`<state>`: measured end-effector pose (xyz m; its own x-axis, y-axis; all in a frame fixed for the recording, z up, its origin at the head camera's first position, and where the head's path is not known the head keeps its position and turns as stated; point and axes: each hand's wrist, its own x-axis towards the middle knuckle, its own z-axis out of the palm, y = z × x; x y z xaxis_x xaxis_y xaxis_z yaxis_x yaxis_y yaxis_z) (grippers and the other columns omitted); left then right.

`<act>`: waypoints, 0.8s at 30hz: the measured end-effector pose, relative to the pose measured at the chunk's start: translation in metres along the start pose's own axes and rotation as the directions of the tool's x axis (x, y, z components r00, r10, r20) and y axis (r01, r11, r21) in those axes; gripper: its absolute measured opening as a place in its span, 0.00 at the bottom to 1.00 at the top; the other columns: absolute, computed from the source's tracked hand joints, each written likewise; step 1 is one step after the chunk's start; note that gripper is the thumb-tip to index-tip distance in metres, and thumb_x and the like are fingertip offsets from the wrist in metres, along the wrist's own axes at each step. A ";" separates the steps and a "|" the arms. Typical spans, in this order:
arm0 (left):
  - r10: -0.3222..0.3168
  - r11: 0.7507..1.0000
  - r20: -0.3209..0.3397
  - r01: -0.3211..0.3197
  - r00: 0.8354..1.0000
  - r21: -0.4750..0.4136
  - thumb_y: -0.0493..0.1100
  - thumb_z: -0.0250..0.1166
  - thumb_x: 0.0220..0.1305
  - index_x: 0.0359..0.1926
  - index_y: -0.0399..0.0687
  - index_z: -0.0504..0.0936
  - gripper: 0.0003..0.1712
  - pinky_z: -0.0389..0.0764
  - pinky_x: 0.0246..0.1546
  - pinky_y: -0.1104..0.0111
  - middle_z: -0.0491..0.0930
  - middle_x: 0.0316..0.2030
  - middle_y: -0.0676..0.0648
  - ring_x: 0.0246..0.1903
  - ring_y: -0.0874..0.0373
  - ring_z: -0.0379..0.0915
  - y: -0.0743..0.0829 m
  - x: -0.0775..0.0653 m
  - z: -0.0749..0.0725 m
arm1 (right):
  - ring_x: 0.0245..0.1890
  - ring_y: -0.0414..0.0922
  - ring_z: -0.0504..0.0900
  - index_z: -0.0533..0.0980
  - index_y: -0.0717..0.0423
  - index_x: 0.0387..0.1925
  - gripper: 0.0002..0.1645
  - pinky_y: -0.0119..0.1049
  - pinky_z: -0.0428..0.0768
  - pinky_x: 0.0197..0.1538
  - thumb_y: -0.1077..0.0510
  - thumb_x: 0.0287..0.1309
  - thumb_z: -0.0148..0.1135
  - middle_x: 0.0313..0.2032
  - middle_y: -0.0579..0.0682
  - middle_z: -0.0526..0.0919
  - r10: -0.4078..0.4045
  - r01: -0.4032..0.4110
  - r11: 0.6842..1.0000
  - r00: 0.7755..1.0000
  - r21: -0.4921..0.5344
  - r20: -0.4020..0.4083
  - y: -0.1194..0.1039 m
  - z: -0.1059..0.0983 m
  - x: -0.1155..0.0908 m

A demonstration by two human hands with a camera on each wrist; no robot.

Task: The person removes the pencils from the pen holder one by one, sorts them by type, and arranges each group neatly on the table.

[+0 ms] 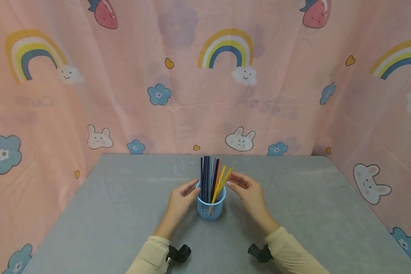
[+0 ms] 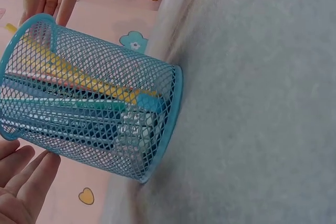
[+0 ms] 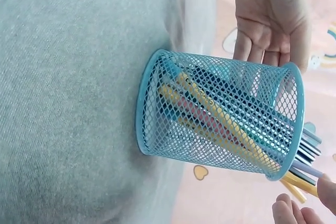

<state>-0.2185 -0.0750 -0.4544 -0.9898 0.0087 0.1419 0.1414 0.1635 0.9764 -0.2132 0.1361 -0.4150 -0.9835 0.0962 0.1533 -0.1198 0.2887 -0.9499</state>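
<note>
A light blue mesh pen holder (image 1: 209, 210) stands upright on the grey table, filled with several pencils (image 1: 209, 179), mostly dark, with an orange one and yellow ones leaning right. My left hand (image 1: 179, 201) is at the holder's left side, its fingers extended near the rim. In the left wrist view, fingertips (image 2: 44, 169) of that hand lie right beside the mesh; contact is hard to tell. On the other side is my right hand (image 1: 251, 194), fingers relaxed. Its thumb (image 3: 326, 190) is close to the yellow pencils by the rim; whether it touches them cannot be told.
The grey table (image 1: 123, 205) reaches back to a pink patterned curtain (image 1: 178, 125), which also hangs along both sides. Black wrist devices (image 1: 179, 254) are worn at both cream sleeves (image 1: 150, 255), low over the near part of the table.
</note>
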 end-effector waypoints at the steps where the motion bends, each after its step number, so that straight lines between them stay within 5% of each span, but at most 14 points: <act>1: -0.003 1.000 -0.005 0.003 1.000 -0.011 0.42 0.64 0.69 0.61 0.35 0.78 0.23 0.76 0.62 0.54 0.77 0.62 0.36 0.62 0.41 0.75 0.000 0.000 0.001 | 0.51 0.49 0.85 0.78 0.60 0.56 0.24 0.41 0.84 0.55 0.54 0.61 0.69 0.52 0.58 0.85 0.008 -0.008 1.000 1.000 0.003 0.001 0.000 0.000 0.000; 24: 0.002 0.996 -0.074 -0.008 0.997 -0.086 0.40 0.64 0.69 0.58 0.37 0.81 0.20 0.81 0.56 0.67 0.82 0.56 0.37 0.58 0.46 0.79 -0.006 -0.004 0.009 | 0.47 0.47 0.86 0.81 0.61 0.51 0.16 0.32 0.85 0.50 0.60 0.62 0.68 0.50 0.58 0.86 0.061 -0.061 0.998 0.998 0.033 -0.027 0.000 0.009 0.007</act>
<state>-0.2154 -0.0672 -0.4622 -0.9858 -0.0640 0.1552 0.1501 0.0780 0.9856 -0.2216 0.1284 -0.4158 -0.9850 0.1393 0.1019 -0.0645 0.2506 -0.9660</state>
